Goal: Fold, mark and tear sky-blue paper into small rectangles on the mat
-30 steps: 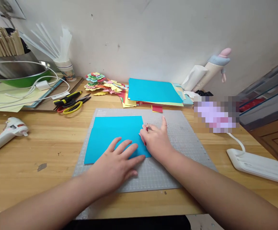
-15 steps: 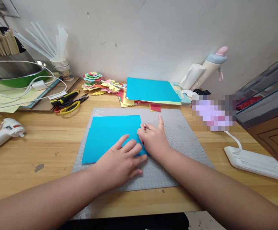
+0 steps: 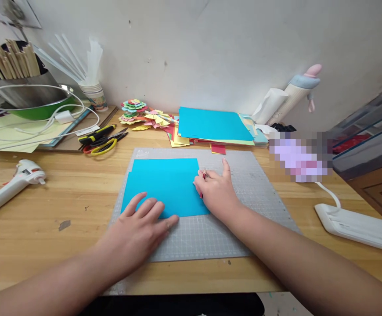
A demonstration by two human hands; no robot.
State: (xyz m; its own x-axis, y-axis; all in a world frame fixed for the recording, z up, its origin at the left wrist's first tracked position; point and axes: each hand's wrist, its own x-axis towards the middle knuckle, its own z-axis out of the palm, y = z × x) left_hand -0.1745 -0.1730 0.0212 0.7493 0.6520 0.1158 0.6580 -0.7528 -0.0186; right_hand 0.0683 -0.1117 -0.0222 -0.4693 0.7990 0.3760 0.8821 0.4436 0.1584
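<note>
Blue paper (image 3: pixel 164 180), looking like two overlapping sheets because of a step at its left edge, lies on a grey gridded cutting mat (image 3: pixel 197 241). My left hand (image 3: pixel 141 226) rests with spread fingers over the paper's front edge, holding nothing. At the paper's right edge, my right hand (image 3: pixel 215 188) is closed around a slim dark red pencil-like tool (image 3: pixel 204 176), its index finger raised. The tool's exact kind cannot be made out, as fingers cover much of it.
Behind the mat lies a stack of coloured paper (image 3: pixel 214 123) beside paper flowers (image 3: pixel 133 109). Scissors (image 3: pixel 103 147) sit back left, and a glue gun (image 3: pixel 19 180) is at the left. A white lamp base (image 3: pixel 355 226) stands at the right.
My left hand has slid left along the front edge of the blue paper. My right hand keeps its grip at the right edge. The view has shifted slightly left.
</note>
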